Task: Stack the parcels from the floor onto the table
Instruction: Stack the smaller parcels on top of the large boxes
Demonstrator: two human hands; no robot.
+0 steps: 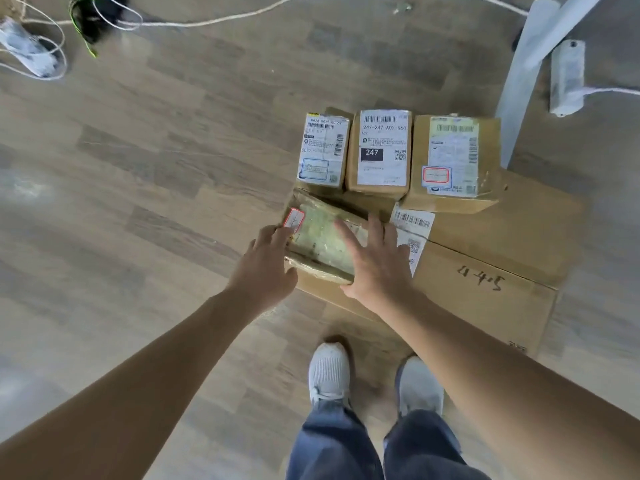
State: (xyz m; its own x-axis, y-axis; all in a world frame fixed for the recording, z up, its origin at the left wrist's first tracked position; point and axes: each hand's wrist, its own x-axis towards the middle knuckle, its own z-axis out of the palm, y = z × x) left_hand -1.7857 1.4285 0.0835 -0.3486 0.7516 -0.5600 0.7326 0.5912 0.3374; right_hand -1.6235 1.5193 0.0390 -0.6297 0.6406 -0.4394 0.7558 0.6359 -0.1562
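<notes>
A large flat cardboard box [485,271] lies on the wooden floor. Three small labelled parcels stand in a row on its far side: a left one [323,150], a middle one [381,152] marked 247, and a right one [453,161]. A tape-wrapped greenish parcel [318,237] lies on the box's near left corner. My left hand [266,265] touches that parcel's left end with fingers extended. My right hand [374,261] lies flat over its right side, fingers spread. Neither hand grips it.
A white table leg [519,88] rises at the upper right beside a white power strip [566,77]. White cables [214,20] and a dark bundle [93,15] lie across the far floor. My two feet in white shoes [329,372] stand just before the box.
</notes>
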